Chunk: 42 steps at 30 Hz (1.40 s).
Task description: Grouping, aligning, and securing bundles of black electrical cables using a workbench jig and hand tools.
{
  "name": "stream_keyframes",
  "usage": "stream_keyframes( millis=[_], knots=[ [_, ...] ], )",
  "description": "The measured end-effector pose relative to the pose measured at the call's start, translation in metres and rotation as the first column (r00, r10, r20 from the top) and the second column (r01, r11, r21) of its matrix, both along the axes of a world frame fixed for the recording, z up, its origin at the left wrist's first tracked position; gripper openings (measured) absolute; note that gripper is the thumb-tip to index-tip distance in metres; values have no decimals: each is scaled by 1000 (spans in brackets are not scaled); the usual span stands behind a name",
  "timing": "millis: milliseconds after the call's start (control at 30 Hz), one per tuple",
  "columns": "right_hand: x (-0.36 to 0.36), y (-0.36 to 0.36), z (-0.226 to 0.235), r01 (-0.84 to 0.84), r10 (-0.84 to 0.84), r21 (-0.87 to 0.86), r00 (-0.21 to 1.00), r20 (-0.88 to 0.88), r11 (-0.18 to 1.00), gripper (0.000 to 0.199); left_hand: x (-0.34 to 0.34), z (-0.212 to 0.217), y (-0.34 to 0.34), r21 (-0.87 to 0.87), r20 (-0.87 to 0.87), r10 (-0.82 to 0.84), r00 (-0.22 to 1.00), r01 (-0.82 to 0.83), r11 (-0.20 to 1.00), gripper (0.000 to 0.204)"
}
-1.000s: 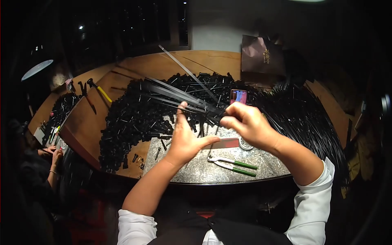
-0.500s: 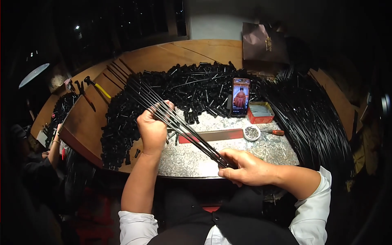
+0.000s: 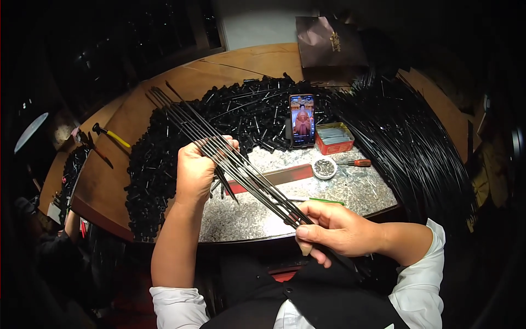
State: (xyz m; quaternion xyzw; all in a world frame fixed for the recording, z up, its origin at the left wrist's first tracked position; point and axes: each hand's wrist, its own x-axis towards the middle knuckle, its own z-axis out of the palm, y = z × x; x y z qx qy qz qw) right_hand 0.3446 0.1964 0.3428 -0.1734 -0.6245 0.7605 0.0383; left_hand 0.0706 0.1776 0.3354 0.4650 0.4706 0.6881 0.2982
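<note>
A bundle of long thin black rods [image 3: 247, 174] runs diagonally between my hands, above the speckled worktop. My left hand [image 3: 194, 170] is closed around its middle, and the far ends spread out beyond it over the black parts. A dark, pointed strip [image 3: 226, 185] hangs down beside this hand; I cannot tell whether it belongs to the bundle. At the near end my right hand [image 3: 342, 227] grips the rods between thumb and fingers, with some dark ends passing below the palm. A thin green-ended tool [image 3: 323, 200] lies partly hidden behind the right hand.
A heap of black tubular parts [image 3: 159, 153] covers the left and back. More black rods [image 3: 405, 131] are piled at right. Between them stand a phone [image 3: 302, 122], a red tin [image 3: 334, 143], a white bowl of small pieces [image 3: 324, 168], a screwdriver [image 3: 359, 163] and a red-brown bar [image 3: 279, 178].
The rods have fanned wider between my hands. My right hand has its lower fingers more extended. The dark strip beside my left hand and the green-ended tool now show. The whole view has shifted.
</note>
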Motion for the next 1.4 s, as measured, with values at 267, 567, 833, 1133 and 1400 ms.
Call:
stream_keyframes(
  millis=[267, 567, 833, 1133, 1400],
  knots=[
    [17, 2, 7, 21, -24, -73, 999, -32, 997, 27, 3, 11, 16, -243, -80, -202, 976, 178, 953, 17],
    [-8, -3, -117, 188, -206, 249, 978, 47, 950, 29, 11, -25, 23, 159, -571, -57, 819, 179, 971, 21],
    [-26, -8, -290, 104, -130, 519, 991, 14, 848, 27, 17, -129, -54, -142, -854, -261, 450, 282, 949, 55],
    [-41, 21, -350, -15, -89, 670, 989, 121, 742, 44, 34, -120, -70, -437, -898, -436, 55, -11, 899, 86],
    [-10, 18, -262, -361, -75, 779, 885, 459, 513, 40, 35, -169, -56, -273, -952, -269, 145, -9, 962, 82]
  ],
)
